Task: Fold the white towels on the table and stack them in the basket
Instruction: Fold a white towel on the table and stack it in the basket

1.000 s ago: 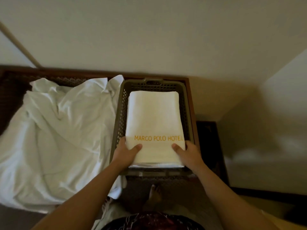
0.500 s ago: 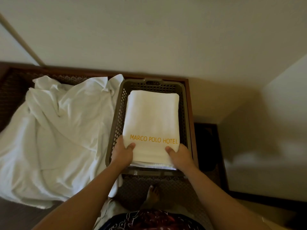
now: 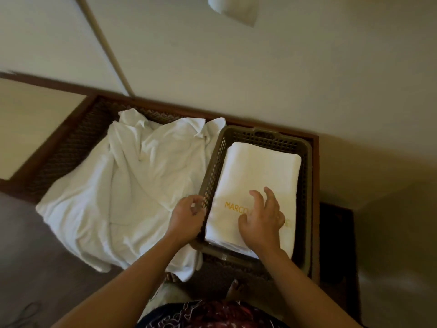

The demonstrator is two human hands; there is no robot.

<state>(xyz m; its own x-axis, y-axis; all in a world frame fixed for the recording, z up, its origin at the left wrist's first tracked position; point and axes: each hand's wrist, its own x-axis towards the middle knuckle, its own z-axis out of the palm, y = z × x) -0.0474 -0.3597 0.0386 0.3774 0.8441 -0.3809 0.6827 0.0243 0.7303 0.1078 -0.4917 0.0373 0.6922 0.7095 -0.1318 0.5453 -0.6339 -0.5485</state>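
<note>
Two hands: both in view above the near end of the basket, apart from each other.
Left hand (image 3: 188, 220): at the basket's left wall, fingers loosely curled over the rim; whether they grip the rim or only touch it cannot be told, as the fingertips are blurred.
Right hand (image 3: 263, 218): fingers spread and relaxed, over the printed end of the folded towel, covering part of the lettering; it holds nothing.
Folded towel (image 3: 260, 176): white, lying flat in the basket, under and beyond the right hand; gold letters "MARCO" show between the two hands.
Basket (image 3: 305, 185): brown perforated plastic, under both hands, standing on the table.
Loose towels (image 3: 132, 192): white crumpled heap, left of the left hand, just beside the basket's left wall.
Table (image 3: 71, 147): dark woven top with a wood frame, beneath the heap and the basket.
</note>
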